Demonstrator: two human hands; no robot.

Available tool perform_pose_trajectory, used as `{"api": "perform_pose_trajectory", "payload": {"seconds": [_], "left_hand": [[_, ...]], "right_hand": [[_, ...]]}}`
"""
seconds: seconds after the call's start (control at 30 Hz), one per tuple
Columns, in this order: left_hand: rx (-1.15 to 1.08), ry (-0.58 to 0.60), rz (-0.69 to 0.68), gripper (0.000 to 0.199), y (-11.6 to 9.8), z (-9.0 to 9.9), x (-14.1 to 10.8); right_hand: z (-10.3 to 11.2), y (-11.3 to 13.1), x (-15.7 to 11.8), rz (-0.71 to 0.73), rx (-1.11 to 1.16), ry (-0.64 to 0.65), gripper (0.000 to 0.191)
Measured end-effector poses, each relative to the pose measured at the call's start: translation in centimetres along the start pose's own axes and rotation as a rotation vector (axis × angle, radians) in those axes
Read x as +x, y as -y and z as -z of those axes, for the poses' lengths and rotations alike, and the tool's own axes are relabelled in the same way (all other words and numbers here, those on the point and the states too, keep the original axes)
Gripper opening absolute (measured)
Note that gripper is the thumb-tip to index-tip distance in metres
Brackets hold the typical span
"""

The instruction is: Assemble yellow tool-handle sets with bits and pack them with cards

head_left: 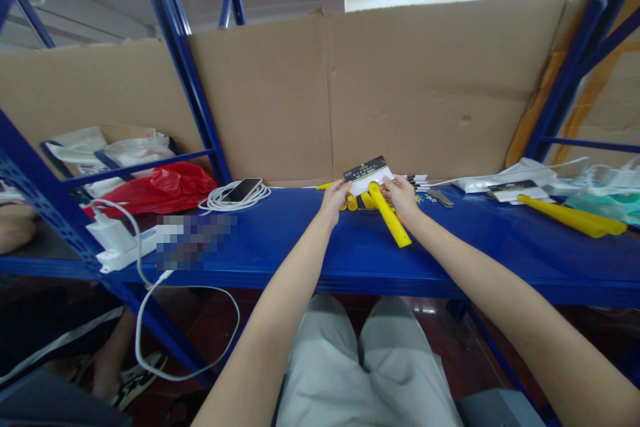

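Observation:
A black-and-white printed card [369, 176] is raised over the blue shelf, tilted, between my two hands. My left hand [334, 201] pinches its left edge. At the other side, my right hand [401, 196] grips the card's right edge. A yellow plastic tube-like piece [393, 219] hangs down from the card's front and slants toward me; how the two are joined I cannot make out. Several short yellow pieces [353, 203] lie on the shelf just behind and below the card, partly hidden.
On the blue shelf [280, 247] at right are another card [515, 191], long yellow pieces [565, 215] and a plastic bag [505, 175]. To the left are a phone [243, 190], coiled white cable [220, 200], red bag [165, 185] and power strip [135, 245]. A person's arm [15, 227] shows far left.

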State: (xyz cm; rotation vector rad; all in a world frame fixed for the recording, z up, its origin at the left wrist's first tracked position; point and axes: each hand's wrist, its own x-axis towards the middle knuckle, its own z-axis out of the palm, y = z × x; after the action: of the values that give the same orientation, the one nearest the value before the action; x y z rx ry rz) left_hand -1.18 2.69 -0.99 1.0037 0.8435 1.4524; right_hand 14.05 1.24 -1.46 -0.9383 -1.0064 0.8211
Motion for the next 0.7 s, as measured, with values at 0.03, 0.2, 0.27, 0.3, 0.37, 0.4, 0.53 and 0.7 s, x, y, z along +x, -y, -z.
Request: {"api": "perform_pose_trajectory", "payload": {"seconds": [0.03, 0.2, 0.27, 0.3, 0.37, 0.4, 0.53, 0.7], "left_hand": [[0.016, 0.013, 0.014, 0.010, 0.0, 0.0, 0.0], [0.060, 0.005, 0.053, 0.011, 0.0, 0.0, -0.1], [0.067, 0.008, 0.083, 0.012, -0.1, 0.0, -0.3], [0.066, 0.018, 0.100, 0.013, -0.2, 0.0, -0.4], [0.054, 0.039, 0.120, 0.016, -0.4, 0.0, -0.6], [0.047, 0.040, 0.122, 0.016, -0.4, 0.0, -0.6], [0.034, -0.007, 0.087, 0.010, -0.6, -0.1, -0.8], [0.036, -0.030, 0.052, 0.017, -0.5, -0.2, -0.9]], "right_hand": [[0.0, 0.0, 0.0, -0.003, -0.010, -0.009, 0.028], [0.0, -0.1, 0.3, -0.011, -0.039, -0.038, 0.028], [0.0, -0.2, 0.3, -0.015, -0.043, -0.045, 0.026], [0.0, -0.3, 0.3, -0.015, -0.043, -0.049, 0.024], [0.0, -0.3, 0.3, -0.020, -0.044, -0.059, 0.020], [0.0, -0.3, 0.4, -0.029, -0.043, -0.065, 0.018], [-0.1, -0.3, 0.6, -0.130, -0.015, -0.066, 0.012], [0.2, -0.8, 1.3, -0.186, -0.005, -0.013, 0.007]]}}
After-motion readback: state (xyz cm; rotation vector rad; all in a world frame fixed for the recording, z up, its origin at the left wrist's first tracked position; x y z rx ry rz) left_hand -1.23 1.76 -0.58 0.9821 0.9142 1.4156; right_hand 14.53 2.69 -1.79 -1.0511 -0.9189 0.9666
